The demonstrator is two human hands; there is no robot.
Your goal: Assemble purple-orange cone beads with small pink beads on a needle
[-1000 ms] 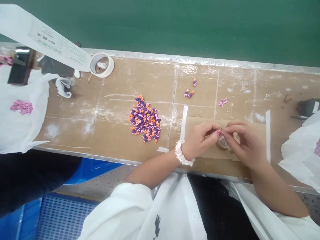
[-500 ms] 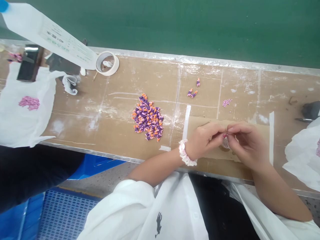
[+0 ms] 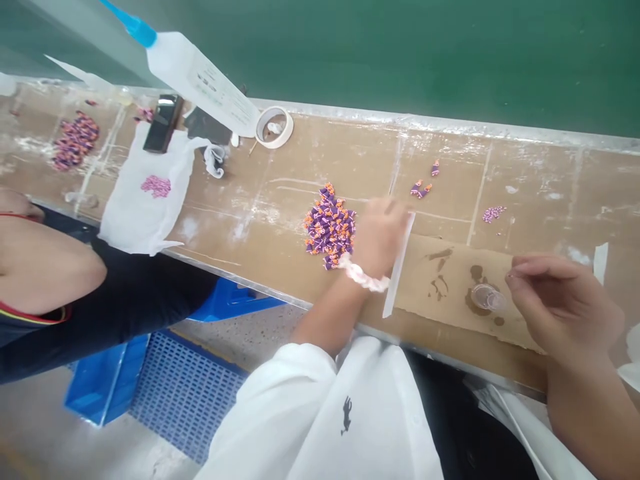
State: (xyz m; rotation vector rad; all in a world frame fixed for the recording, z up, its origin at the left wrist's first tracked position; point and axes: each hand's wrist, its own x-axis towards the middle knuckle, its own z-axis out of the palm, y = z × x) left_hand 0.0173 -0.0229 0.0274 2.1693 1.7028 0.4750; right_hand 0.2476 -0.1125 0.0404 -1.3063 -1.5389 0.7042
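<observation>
My left hand [image 3: 383, 230], with a white frilly band on the wrist, is over the right edge of a pile of small purple-and-orange figures [image 3: 327, 227]. Motion smears its fingers, so I cannot tell what they hold. My right hand [image 3: 565, 307] is closed in a pinch of thumb and forefinger; whatever is at the fingertips is too small to name. Left of that pinch stands a small clear cup [image 3: 486, 298] on a stained brown paper sheet [image 3: 455, 320]. Beyond the sheet lie a few loose figures [image 3: 421, 189] and a little heap of tiny pink pieces [image 3: 494, 213].
A tall white bottle with a blue nozzle [image 3: 200, 80] leans across the back left, by a tape roll [image 3: 287, 132]. A black box-like object [image 3: 163, 123] and pink pieces [image 3: 156, 187] rest on white cloth. Another person's arm [image 3: 45, 267] shows at left.
My hands have parted. The left has moved from the cup to the figure pile; the right remains pinched near the cup. The view has swung left, bringing another person's arm into sight.
</observation>
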